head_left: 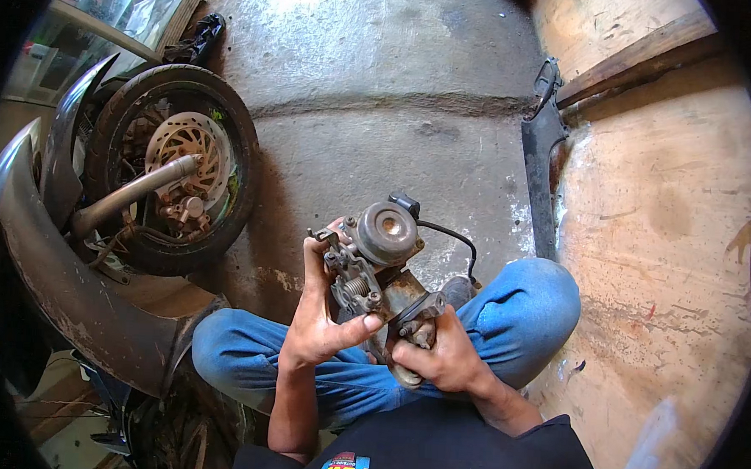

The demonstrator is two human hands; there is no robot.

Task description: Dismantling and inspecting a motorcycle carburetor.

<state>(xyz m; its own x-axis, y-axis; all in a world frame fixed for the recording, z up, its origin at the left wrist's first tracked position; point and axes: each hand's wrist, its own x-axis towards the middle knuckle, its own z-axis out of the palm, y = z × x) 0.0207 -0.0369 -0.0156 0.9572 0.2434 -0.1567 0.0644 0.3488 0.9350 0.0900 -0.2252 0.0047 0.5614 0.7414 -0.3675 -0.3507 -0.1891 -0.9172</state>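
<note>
Carburetor (402, 289): here it is, grimy grey metal, gripped between my left hand (315, 331) and my right hand (444, 355).
Round cap (387, 233): facing up at me, dull, brown-stained mid-face.
Spring (357, 286): coiled, on the left flank.
Black cable (464, 240): curving off right.

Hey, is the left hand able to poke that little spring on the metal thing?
Probably yes: the left hand grips the metal part near the spring, its thumb is close, and nothing seems to cover the coils. The right hand grips the part too.
</note>
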